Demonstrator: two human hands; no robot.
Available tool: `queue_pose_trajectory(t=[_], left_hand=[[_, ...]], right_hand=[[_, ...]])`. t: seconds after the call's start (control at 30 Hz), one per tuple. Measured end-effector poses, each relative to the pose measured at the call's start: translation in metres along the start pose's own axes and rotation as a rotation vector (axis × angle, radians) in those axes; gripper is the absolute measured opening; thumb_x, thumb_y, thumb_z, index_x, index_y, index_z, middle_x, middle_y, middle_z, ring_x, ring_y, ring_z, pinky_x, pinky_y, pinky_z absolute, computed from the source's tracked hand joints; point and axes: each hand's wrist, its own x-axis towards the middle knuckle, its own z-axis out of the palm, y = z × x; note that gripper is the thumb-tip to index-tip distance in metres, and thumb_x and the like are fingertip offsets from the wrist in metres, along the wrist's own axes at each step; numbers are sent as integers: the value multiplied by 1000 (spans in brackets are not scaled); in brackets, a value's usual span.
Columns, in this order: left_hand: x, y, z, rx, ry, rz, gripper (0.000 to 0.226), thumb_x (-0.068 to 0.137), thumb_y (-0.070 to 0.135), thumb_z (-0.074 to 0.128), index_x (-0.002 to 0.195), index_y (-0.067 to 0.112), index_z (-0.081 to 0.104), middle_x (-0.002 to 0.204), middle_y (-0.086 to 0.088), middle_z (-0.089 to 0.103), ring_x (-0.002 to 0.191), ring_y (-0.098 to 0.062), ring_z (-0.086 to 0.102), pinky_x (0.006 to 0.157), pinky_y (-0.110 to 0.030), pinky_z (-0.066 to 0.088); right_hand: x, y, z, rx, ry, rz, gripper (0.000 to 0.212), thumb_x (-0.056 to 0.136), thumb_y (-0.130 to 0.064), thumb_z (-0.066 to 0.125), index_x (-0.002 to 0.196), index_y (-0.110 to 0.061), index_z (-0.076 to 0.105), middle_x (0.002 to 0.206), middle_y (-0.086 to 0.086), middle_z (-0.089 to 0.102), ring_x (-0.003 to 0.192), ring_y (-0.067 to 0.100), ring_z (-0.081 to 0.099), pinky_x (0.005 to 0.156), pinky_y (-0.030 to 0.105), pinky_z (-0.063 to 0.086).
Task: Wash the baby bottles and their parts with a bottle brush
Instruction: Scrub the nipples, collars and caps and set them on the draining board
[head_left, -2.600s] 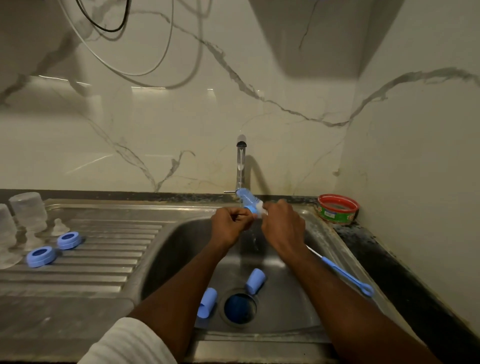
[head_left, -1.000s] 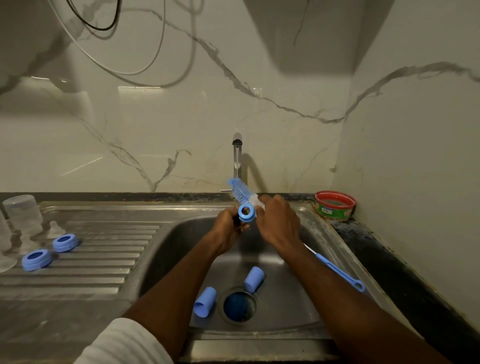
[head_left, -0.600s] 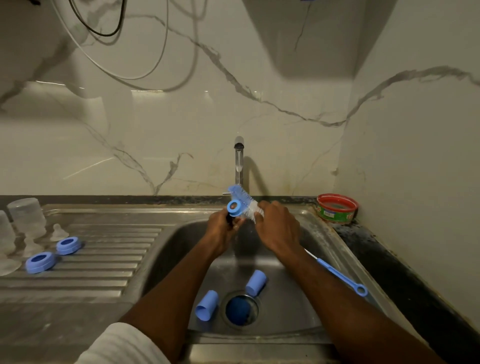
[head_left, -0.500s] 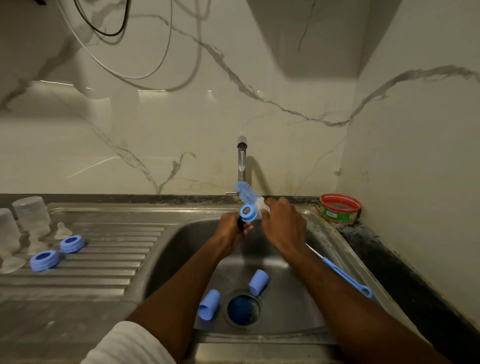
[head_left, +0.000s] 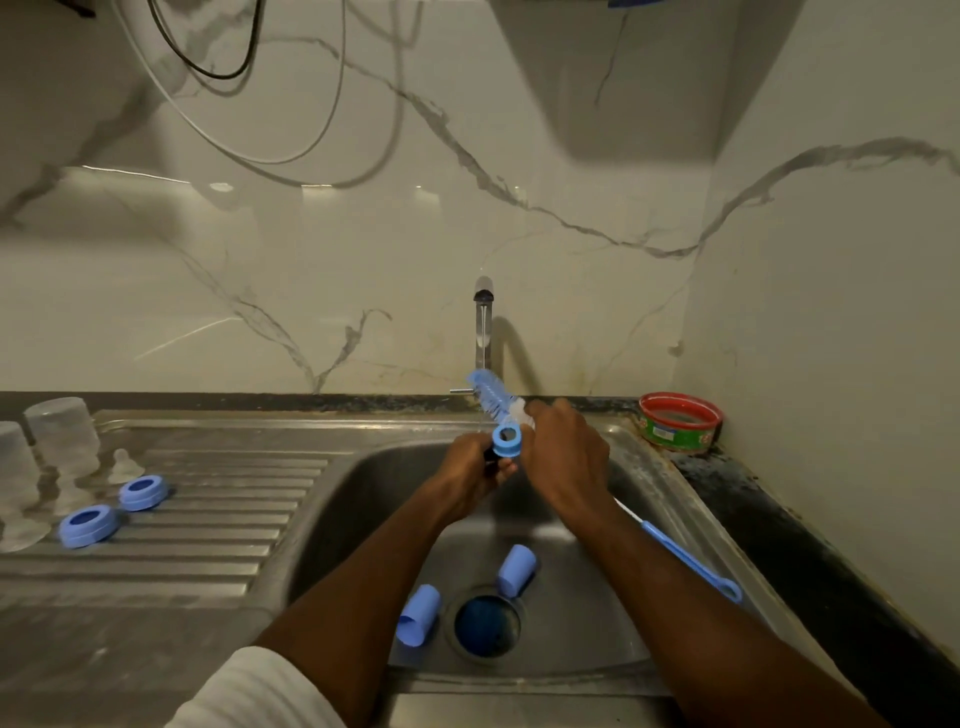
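**Both hands on brush and ring above the sink basin**

I see my left hand (head_left: 470, 470) curled around a small blue ring (head_left: 506, 440), pinching it at its lower edge with the opening turned toward the camera. Something dark sits in the same grip just under the ring; I cannot tell what it is. My right hand (head_left: 566, 457) is closed around the bottle brush (head_left: 496, 397), gripping it just below the bristles. The blue and white bristle head sticks up and to the left out of that fist, just above the ring and touching or nearly touching it; I cannot tell which. The brush's blue handle (head_left: 685, 561) runs down and to the right behind my right forearm, ending in a loop over the sink's right rim.

Both grips meet over the back half of the sink (head_left: 654, 467), directly in front of the tap (head_left: 483, 322). I cannot make out whether water is running.

Well below the hands, on the basin floor, two blue caps (head_left: 517, 569) lie on their sides either side of the drain (head_left: 485, 623), one to its left and one at its upper right.

Far left of the grip, on the ribbed drainboard (head_left: 208, 519), sit two more blue rings (head_left: 88, 525), a clear nipple (head_left: 124, 465), and upturned clear bottles (head_left: 62, 436) at the edge of view. To the right of my right hand, a red-rimmed tub (head_left: 679, 421) stands on the dark counter in the corner.
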Motion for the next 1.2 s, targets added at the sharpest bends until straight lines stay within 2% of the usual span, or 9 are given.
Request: queue_pose_trajectory(t=[0.13, 0.27, 0.4, 0.57, 0.73, 0.83, 1.0, 1.1, 1.2], left_hand=[[1, 3, 4, -140, 134, 100, 23, 104, 12, 47, 102, 4, 69, 77, -8, 75, 59, -10, 64, 65, -23, 53], [3, 12, -5, -370, 286, 116, 23, 106, 16, 49, 96, 4, 65, 73, -10, 75, 63, -14, 72, 60, -23, 61], [-2, 16, -9, -422, 178, 53, 27, 107, 16, 45, 107, -1, 65, 76, -13, 74, 60, -14, 71, 54, -22, 58], [-8, 9, -9, -303, -9, -62, 29, 107, 24, 44, 111, 5, 65, 77, -9, 74, 67, -15, 71, 62, -28, 62], [3, 17, -10, -282, 180, 114, 21, 104, 19, 53, 110, 3, 66, 74, -10, 74, 59, -11, 65, 58, -22, 57], [6, 14, -18, -217, 263, 206, 15, 98, 20, 64, 103, 7, 70, 85, -11, 78, 76, -19, 75, 72, -29, 63], [0, 5, -20, -8, 38, 278, 21, 97, 27, 65, 107, 11, 74, 101, -9, 78, 94, -22, 75, 73, -26, 60], [-4, 2, -17, 253, -68, 416, 28, 92, 32, 69, 111, 12, 74, 104, -3, 77, 97, -18, 74, 76, -22, 58], [-6, 0, -11, 225, -69, 463, 23, 96, 26, 64, 112, 10, 72, 107, -2, 77, 102, -17, 72, 81, -24, 58]], right_hand=[[-3, 0, -3, -15, -9, 7, 36, 96, -36, 62, 130, -26, 56, 117, 3, 57, 93, 19, 59, 68, 31, 43], [-5, -3, -6, -31, -34, -67, 33, 98, -34, 59, 129, -26, 56, 118, 3, 56, 97, 21, 61, 69, 31, 40], [-7, -4, -5, -17, -23, -189, 27, 102, -34, 53, 128, -28, 57, 113, 2, 56, 93, 21, 61, 69, 30, 43], [-5, -5, -3, -69, -44, -288, 34, 103, -42, 49, 136, -33, 51, 120, 0, 51, 92, 17, 58, 75, 32, 50], [0, 10, -11, -118, -2, -205, 31, 105, -39, 47, 135, -35, 53, 120, -1, 53, 96, 18, 60, 72, 31, 47], [-2, 11, -11, -120, 8, -224, 29, 105, -40, 45, 131, -34, 56, 115, -2, 55, 93, 17, 59, 67, 29, 39], [1, 6, -8, -66, 34, -170, 31, 103, -38, 51, 132, -30, 57, 116, -1, 57, 92, 17, 60, 69, 31, 47], [4, 7, -7, -99, 47, -85, 35, 98, -38, 59, 131, -28, 55, 116, 0, 59, 86, 16, 58, 63, 30, 39], [4, 8, -9, -101, 73, -25, 35, 97, -41, 60, 129, -25, 54, 114, 0, 62, 88, 17, 63, 61, 30, 36]])
